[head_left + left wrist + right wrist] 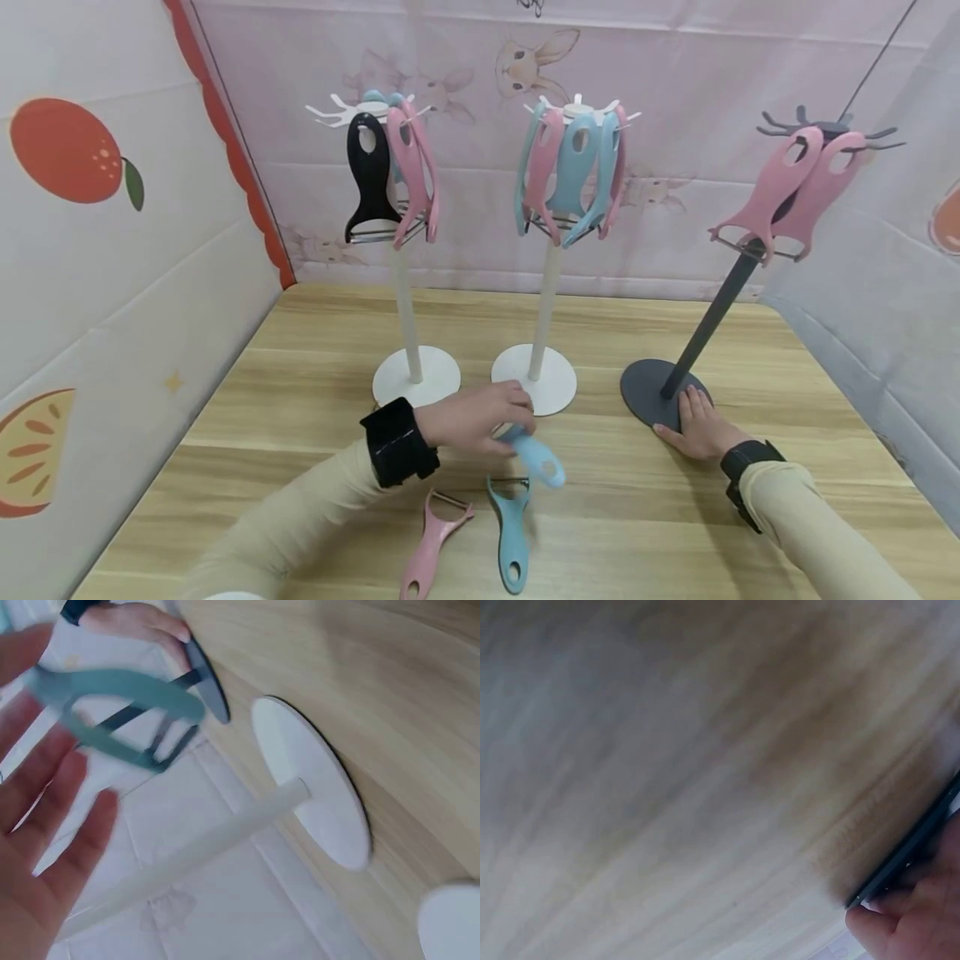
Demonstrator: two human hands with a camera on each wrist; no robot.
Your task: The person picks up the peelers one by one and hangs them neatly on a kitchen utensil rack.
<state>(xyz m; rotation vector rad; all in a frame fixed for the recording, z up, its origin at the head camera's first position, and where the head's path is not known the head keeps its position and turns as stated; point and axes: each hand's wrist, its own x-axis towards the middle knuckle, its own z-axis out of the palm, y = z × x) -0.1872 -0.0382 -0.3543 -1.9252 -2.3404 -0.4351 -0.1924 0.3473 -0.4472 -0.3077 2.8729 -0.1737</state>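
Note:
My left hand (pixel 480 417) pinches a light blue peeler (pixel 538 460) above the table, in front of the middle white stand (pixel 551 375). In the left wrist view the peeler (pixel 139 686) sits between thumb and fingers, its blade end pointing away from the palm. My right hand (pixel 701 427) rests with extended fingers on the round base of the dark grey stand (pixel 652 387). Two pink peelers (pixel 783 179) hang from that stand's hooks. On the table below my left hand lie a pink peeler (pixel 431 542) and a teal peeler (pixel 513 533).
A left white stand (pixel 386 373) carries a black peeler (pixel 369 171), pink ones and blue ones. Several pink and blue peelers (pixel 577 158) hang around the middle stand's top. Printed cloth walls (pixel 480 50) border the wooden table (pixel 300 400) at the back and sides.

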